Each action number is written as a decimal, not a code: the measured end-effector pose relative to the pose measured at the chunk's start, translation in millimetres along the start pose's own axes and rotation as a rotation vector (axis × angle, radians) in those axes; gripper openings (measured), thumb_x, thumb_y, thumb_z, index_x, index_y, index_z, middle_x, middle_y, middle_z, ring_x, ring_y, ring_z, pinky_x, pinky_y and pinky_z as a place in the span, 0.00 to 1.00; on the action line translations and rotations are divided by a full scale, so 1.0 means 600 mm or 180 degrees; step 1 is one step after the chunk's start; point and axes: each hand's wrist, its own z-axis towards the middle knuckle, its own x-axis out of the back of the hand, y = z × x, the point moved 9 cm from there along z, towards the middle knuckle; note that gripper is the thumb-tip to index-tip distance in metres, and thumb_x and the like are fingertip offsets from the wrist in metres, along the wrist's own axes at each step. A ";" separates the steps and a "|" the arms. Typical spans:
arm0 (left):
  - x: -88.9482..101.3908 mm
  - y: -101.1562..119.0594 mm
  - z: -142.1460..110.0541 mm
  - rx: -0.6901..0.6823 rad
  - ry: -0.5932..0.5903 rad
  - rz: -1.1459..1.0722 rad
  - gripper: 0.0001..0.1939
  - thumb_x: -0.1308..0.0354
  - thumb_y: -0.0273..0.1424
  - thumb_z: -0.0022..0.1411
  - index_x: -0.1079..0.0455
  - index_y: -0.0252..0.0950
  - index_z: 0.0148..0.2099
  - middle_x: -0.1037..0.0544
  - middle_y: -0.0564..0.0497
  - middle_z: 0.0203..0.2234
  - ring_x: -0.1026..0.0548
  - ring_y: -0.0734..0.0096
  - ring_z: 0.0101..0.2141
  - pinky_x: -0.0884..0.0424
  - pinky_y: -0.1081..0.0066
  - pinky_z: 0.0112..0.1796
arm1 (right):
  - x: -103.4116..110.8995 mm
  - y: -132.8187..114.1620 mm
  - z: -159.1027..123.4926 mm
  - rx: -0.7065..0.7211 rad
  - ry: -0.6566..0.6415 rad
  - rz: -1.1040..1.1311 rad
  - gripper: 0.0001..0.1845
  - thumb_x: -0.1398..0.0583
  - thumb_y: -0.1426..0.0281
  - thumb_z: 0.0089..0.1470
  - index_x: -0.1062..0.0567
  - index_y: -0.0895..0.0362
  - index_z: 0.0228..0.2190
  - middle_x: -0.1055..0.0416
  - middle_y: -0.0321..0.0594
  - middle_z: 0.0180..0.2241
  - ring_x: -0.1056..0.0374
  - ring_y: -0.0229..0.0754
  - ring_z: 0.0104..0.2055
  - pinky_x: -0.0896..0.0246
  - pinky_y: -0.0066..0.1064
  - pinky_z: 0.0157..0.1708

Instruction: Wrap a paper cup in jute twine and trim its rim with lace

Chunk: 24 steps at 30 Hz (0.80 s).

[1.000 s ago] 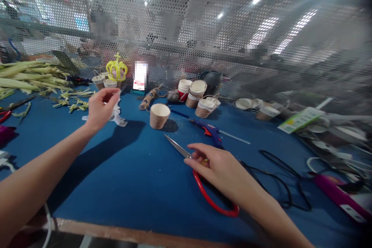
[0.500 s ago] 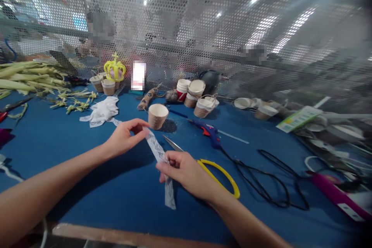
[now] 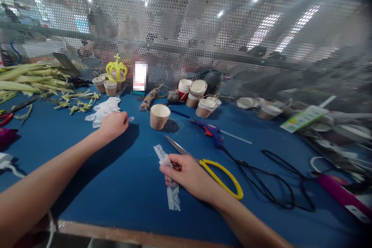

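My right hand (image 3: 186, 170) is closed on a short strip of white lace ribbon (image 3: 174, 199), whose ends stick out above and below my fingers. Scissors (image 3: 223, 174) with yellow handles lie beside and partly behind that hand. On the left, my left hand (image 3: 114, 126) is curled shut at the near edge of a heap of white lace (image 3: 107, 106). A small pale end of lace shows just past its fingers; what they grip is hidden. A wrapped paper cup (image 3: 159, 118) stands upright between and beyond my hands.
A blue glue gun (image 3: 212, 133) with a trailing black cord lies right of centre. Behind are several cups (image 3: 203, 108), a twine bundle (image 3: 149, 99), a yellow crown ornament (image 3: 116, 70) and dried husks (image 3: 29, 77). A perforated metal screen (image 3: 186, 27) stands along the back.
My left hand has let go of the ribbon's upper end and moved left to the lace heap. The strip stays in my right hand, its upper end now loose.
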 end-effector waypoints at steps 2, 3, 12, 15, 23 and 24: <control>0.005 0.009 -0.001 -0.0072 -0.0224 -0.0612 0.06 0.49 0.30 0.54 0.36 0.35 0.27 0.26 0.47 0.22 0.25 0.62 0.30 0.29 0.65 0.33 | 0.005 -0.003 -0.001 0.0061 0.0046 -0.0074 0.13 0.42 0.65 0.49 0.35 0.58 0.20 0.33 0.34 0.19 0.36 0.33 0.22 0.41 0.27 0.25; 0.009 0.013 -0.002 -0.0103 -0.0338 -0.0917 0.07 0.50 0.33 0.55 0.37 0.35 0.28 0.26 0.49 0.21 0.25 0.67 0.27 0.29 0.68 0.31 | 0.007 -0.004 -0.001 0.0080 0.0055 -0.0089 0.13 0.42 0.64 0.49 0.35 0.58 0.19 0.33 0.34 0.19 0.35 0.33 0.22 0.41 0.27 0.25; 0.031 -0.045 0.015 0.0368 -0.0374 -0.1950 0.09 0.41 0.32 0.46 0.37 0.34 0.24 0.27 0.53 0.18 0.29 0.77 0.18 0.32 0.75 0.23 | 0.010 0.000 -0.002 0.0055 -0.0069 0.0261 0.17 0.39 0.58 0.45 0.34 0.59 0.22 0.33 0.34 0.19 0.33 0.34 0.23 0.39 0.27 0.25; 0.035 -0.076 0.024 0.0558 -0.0151 -0.1805 0.06 0.40 0.27 0.42 0.36 0.34 0.21 0.28 0.55 0.14 0.31 0.78 0.15 0.39 0.79 0.18 | 0.014 0.000 0.000 0.0153 -0.0077 0.0296 0.17 0.39 0.57 0.46 0.34 0.60 0.23 0.33 0.33 0.19 0.34 0.34 0.23 0.40 0.27 0.25; 0.053 -0.064 0.012 0.0619 -0.0254 -0.2204 0.06 0.41 0.27 0.45 0.37 0.33 0.23 0.29 0.54 0.15 0.32 0.79 0.16 0.35 0.77 0.20 | 0.009 -0.002 -0.001 0.0120 -0.0130 0.0401 0.15 0.39 0.59 0.47 0.32 0.60 0.28 0.34 0.32 0.19 0.34 0.33 0.22 0.41 0.26 0.24; 0.054 -0.053 0.008 0.0572 -0.0337 -0.2326 0.06 0.42 0.28 0.47 0.37 0.34 0.24 0.29 0.54 0.16 0.32 0.79 0.16 0.34 0.77 0.21 | 0.008 -0.002 -0.002 0.0103 -0.0139 0.0415 0.15 0.39 0.60 0.47 0.32 0.60 0.29 0.34 0.32 0.19 0.34 0.33 0.22 0.41 0.26 0.24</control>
